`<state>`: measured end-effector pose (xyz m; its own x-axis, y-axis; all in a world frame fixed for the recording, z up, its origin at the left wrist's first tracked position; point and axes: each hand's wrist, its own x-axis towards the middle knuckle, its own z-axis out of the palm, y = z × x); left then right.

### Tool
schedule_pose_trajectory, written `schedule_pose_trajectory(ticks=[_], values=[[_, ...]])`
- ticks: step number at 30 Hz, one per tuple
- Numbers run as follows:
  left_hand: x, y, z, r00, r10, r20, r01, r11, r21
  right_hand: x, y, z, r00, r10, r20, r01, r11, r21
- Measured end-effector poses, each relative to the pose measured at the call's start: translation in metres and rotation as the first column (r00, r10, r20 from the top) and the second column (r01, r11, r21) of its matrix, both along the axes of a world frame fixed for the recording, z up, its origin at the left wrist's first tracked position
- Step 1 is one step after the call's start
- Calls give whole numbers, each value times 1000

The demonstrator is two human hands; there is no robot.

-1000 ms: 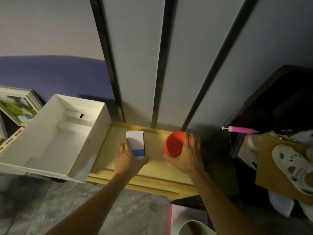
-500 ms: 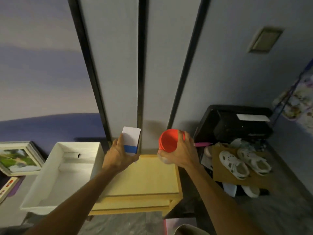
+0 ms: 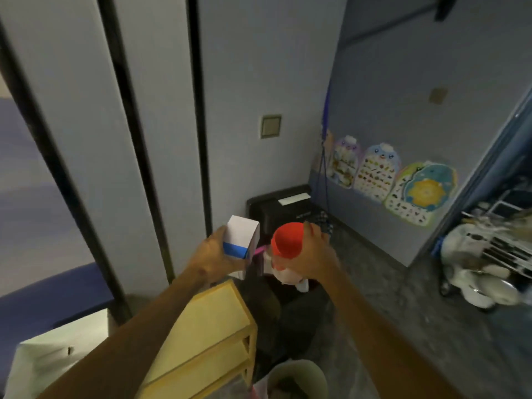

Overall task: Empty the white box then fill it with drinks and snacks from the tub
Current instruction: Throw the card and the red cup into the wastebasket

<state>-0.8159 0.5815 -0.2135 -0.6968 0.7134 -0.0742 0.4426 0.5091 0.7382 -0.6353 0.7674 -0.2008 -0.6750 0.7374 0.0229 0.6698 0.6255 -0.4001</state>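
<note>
Both hands lifted off the wooden shelf (image 3: pixel 201 326) since a second ago and swung right with the view; white box (image 3: pixel 54 352) pushed down to the bottom-left corner, now mostly cut off by the frame.

Left hand (image 3: pixel 214 259) wrapped around a small carton (image 3: pixel 241 240), white with a blue band, fingers closed on its sides. Right hand (image 3: pixel 312 256) gripping a red cup (image 3: pixel 288 240) by the rim and wall, fingers closed around it. Cup mouth tilted toward the camera. Both items held in the air, close together but not touching, above the far end of the shelf.

White box looks empty in the part that shows, sitting on the floor just left of the shelf. Black bin (image 3: pixel 276 205) against the wall behind the hands. Pale round container (image 3: pixel 296 378) at the bottom edge, contents not readable; can't tell if that is the tub.

Step in hand, by judgement: emptying phase, carrying the last removed items away to the right. Filling not started.

Next move calls for: a clear spot to set carton and cup down, then open both hands and locate the tub. Cup tilted, so keep level if anything is inside; can't see contents. Floor on the right cluttered with crockery (image 3: pixel 483 272), so limited room there.
</note>
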Motion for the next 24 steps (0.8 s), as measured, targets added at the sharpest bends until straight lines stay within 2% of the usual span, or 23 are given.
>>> schedule_pose_trajectory(ticks=[5, 8, 11, 16, 19, 24], values=[[73, 41, -27, 988, -153, 5, 153, 988, -23, 92, 10, -30, 986, -169, 5, 169, 983, -73], [108, 61, -63, 972, -235, -12, 233, 970, -62, 134, 14, -70, 973, -230, 28, 232, 970, -77], [137, 79, -115, 954, -294, 61, 300, 947, -117, 161, 15, -125, 950, -307, 52, 311, 943, -121], [162, 97, -243, 935, -324, 146, 352, 900, -256, 181, 14, -257, 904, -396, 163, 426, 875, -232], [163, 104, -348, 917, -297, 267, 375, 868, -326, 185, 13, -357, 879, -440, 184, 475, 840, -262], [154, 113, -519, 877, -320, 359, 438, 840, -319, 177, 2, -522, 838, -522, 160, 544, 775, -320]])
